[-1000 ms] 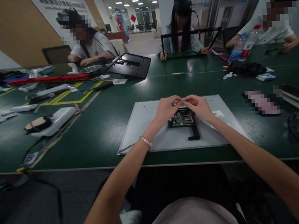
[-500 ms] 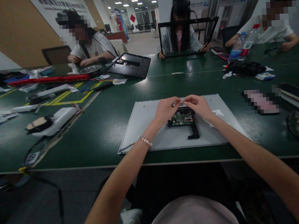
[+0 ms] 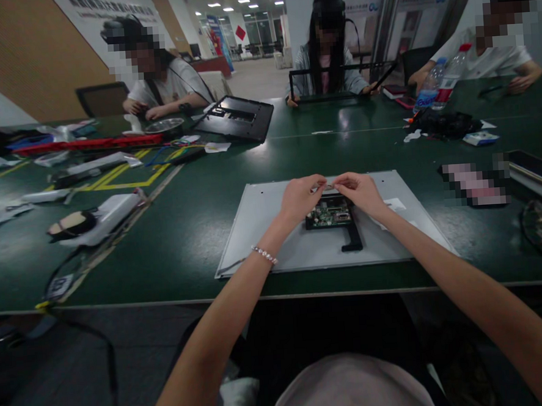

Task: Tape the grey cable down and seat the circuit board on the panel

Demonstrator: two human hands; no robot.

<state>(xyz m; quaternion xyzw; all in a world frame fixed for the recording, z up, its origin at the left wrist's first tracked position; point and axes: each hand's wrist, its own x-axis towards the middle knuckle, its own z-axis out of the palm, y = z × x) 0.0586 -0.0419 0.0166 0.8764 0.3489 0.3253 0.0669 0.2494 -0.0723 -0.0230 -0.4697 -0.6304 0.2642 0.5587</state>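
While white panel (image 3: 264,240) lay flat on bench (image 3: 172,246), circuit board (image 3: 327,215) sat on it in black bracket (image 3: 353,239), presumably for firm, level support. Left hand (image 3: 300,196) and right hand (image 3: 361,192) narrowed to fingertip pinches, nearly meeting, seemingly around small pale piece (image 3: 329,186), too small to identify. Paired pinch probably suited fine control. Piece lay at fingertips, just beyond board's far edge. Board lay between wrists, nearer person; splayed forearms likely kept it visible.
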